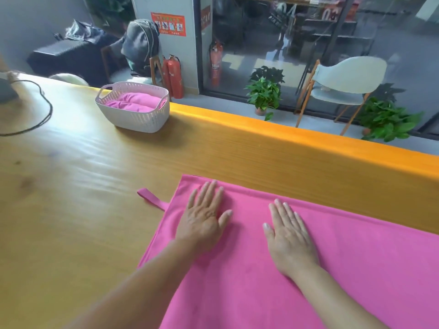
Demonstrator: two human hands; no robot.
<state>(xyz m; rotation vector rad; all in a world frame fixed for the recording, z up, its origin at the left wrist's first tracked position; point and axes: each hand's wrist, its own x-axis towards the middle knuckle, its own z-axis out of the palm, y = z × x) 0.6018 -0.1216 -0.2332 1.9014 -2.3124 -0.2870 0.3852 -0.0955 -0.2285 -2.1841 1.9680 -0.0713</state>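
A large pink towel [356,257] lies spread flat on the wooden table [83,186], reaching past the right and bottom edges of the view. A small pink loop [150,198] sticks out from its left edge. My left hand [204,219] rests palm down on the towel near its far left corner, fingers straight and spread. My right hand [288,236] lies flat on the towel a short way to the right, fingers straight. Neither hand holds anything.
A white slotted basket [140,117] with folded pink cloth [135,103] inside stands at the far left of the table. A black cable [45,115] curls near the left edge. Beyond the table's far edge are potted plants [264,93], a pale chair [344,79] and fire extinguishers [174,74].
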